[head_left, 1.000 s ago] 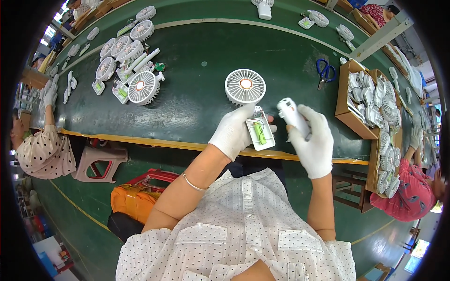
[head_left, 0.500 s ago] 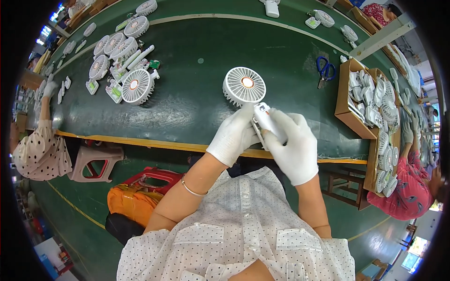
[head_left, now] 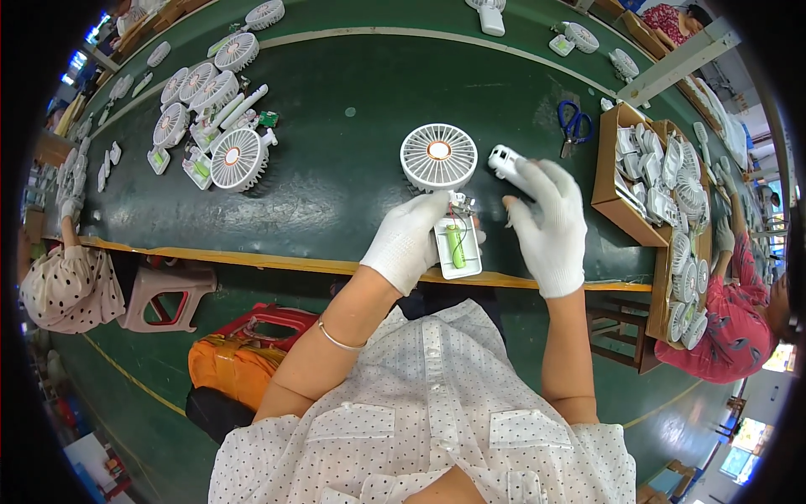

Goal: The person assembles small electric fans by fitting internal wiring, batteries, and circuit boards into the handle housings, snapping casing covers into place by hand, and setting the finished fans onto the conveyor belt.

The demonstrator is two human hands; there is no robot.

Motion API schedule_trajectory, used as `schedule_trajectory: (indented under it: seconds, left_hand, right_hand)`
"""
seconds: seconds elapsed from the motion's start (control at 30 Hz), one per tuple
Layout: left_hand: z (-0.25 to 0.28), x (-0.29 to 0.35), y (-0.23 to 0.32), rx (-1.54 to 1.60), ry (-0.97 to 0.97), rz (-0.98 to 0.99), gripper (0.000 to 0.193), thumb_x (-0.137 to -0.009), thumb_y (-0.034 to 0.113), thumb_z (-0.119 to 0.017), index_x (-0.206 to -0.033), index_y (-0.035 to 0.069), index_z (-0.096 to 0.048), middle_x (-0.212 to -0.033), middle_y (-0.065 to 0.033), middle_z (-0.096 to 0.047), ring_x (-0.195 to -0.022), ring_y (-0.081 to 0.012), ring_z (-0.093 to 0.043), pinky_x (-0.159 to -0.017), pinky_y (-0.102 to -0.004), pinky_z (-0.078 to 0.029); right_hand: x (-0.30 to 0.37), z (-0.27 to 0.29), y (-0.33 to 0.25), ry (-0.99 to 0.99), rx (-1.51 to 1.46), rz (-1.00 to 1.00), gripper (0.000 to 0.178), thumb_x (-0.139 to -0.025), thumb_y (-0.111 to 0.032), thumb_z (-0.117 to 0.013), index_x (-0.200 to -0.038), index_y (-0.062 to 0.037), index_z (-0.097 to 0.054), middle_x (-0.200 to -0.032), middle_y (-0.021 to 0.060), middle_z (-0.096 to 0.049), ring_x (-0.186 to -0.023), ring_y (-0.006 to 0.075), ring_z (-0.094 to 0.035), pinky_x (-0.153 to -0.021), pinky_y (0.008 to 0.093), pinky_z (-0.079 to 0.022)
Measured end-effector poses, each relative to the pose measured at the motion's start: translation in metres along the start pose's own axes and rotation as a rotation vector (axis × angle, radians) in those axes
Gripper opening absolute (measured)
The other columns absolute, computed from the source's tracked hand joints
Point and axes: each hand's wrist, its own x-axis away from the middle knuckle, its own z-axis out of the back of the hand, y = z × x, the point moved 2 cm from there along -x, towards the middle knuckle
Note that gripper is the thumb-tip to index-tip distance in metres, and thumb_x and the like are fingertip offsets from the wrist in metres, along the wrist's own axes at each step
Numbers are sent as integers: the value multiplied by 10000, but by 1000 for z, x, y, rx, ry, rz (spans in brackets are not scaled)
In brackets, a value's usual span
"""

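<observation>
My gloved left hand [head_left: 410, 239] grips the open handle [head_left: 457, 249] of a small white fan. Inside this handle shell lie a green battery cell and thin wires, with a small circuit part at its upper end. The round fan head [head_left: 438, 157], with an orange ring at its centre, rests on the table just beyond my fingers. To the right, my gloved right hand [head_left: 547, 223] has its fingers over a white handle cover [head_left: 505, 161] near the tabletop. Its thumb stands apart from the visible end, and the fingers hide the rest of the cover.
Blue-handled scissors [head_left: 574, 126] lie at the right, beside a cardboard box [head_left: 619, 207] of white parts. Several fans and open handles, one fan [head_left: 240, 160] nearest, are grouped at the left. Co-workers sit at both sides. A wooden edge strip [head_left: 327, 266] borders the green table.
The handle cover has come off the handle and moved right and away with my right hand. The battery and wires now show. My left hand keeps hold of the handle.
</observation>
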Motion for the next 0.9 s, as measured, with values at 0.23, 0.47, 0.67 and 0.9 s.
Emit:
schedule_trajectory:
  seconds: [0.23,0.47,0.67,0.9]
  left_hand:
    - [23,-9,-7,-594,-233,-465,288,-1020,170,-491,-1169,-62,-574,-1004,-180,-681,-874,-275,-725,-765,-424,-629]
    - [5,3,4,-98,-80,108,338,-1004,217,-514,-1145,-86,-564,-991,-217,-674,-818,-318,-739,-717,-445,-644]
    - [8,3,6,-155,-104,121,403,-1073,249,-364,-1196,-103,-517,-1026,-239,-659,-891,-372,-720,-755,-525,-644]
    - [19,-8,-3,-209,-71,25,281,-980,153,-552,-1129,-85,-572,-1026,-198,-653,-889,-311,-722,-742,-443,-628]
  right_hand:
    - [8,-16,-20,-192,-440,-59,232,-860,67,-669,-1078,-5,-695,-979,106,-680,-840,193,-691,-744,300,-555]
    - [9,-25,-11,-213,-586,-117,234,-846,69,-664,-1054,-29,-706,-970,112,-680,-860,236,-684,-756,317,-545]
    - [11,-31,-10,-199,-526,92,270,-833,87,-667,-1061,-52,-708,-982,104,-667,-873,252,-678,-752,333,-544]
    - [9,-24,-15,-257,-366,216,310,-783,76,-676,-1055,-69,-706,-956,98,-642,-864,288,-647,-739,371,-531]
